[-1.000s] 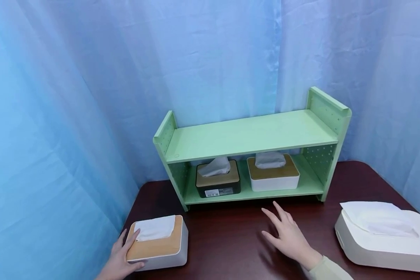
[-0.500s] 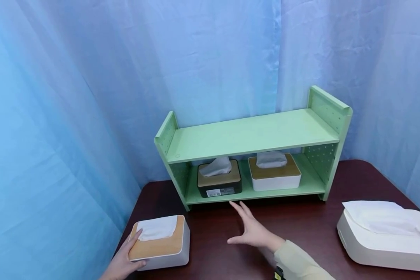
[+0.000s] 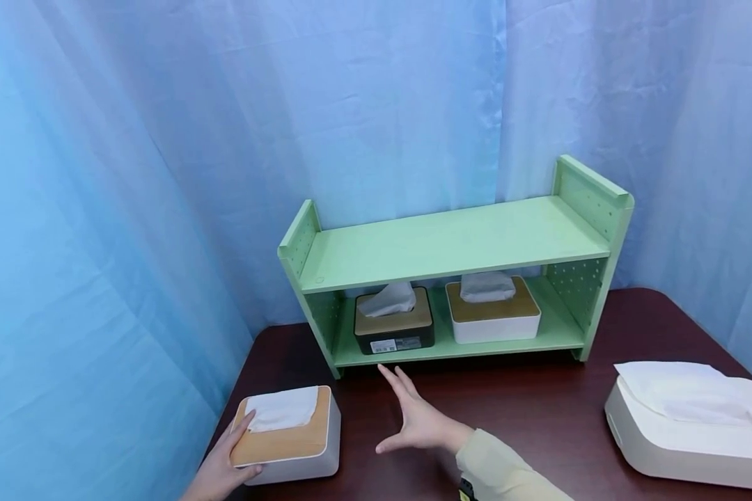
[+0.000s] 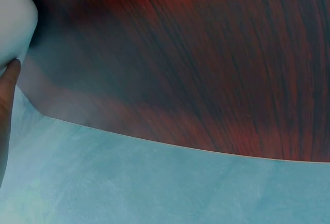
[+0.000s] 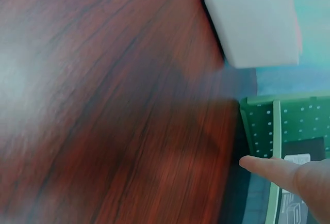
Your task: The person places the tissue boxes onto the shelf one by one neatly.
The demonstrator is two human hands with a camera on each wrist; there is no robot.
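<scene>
At the table's left, a white tissue box [image 3: 294,442] with a wood-look lid has a white tissue lying over its slot. My left hand [image 3: 222,466] holds its left end, thumb at the front side and fingers along the left edge; in the left wrist view a fingertip [image 4: 15,66] meets the box corner [image 4: 15,17]. To the right of this box, my right hand [image 3: 420,421] is over the table with thumb and fingers spread, holding nothing. The right wrist view shows one of its fingers [image 5: 268,168] in front of the green shelf [image 5: 277,131].
Behind stands a green two-level shelf [image 3: 457,243]. Its lower level holds a black tissue box [image 3: 395,337] and a white one [image 3: 495,327], both with wood-look lids. A larger white tissue box [image 3: 683,445] lies on the dark red table [image 3: 558,403] at right. Blue curtains [image 3: 376,104] surround everything.
My right hand has moved left across the table, toward the box at the left, fingers still spread. The left hand stays at that box.
</scene>
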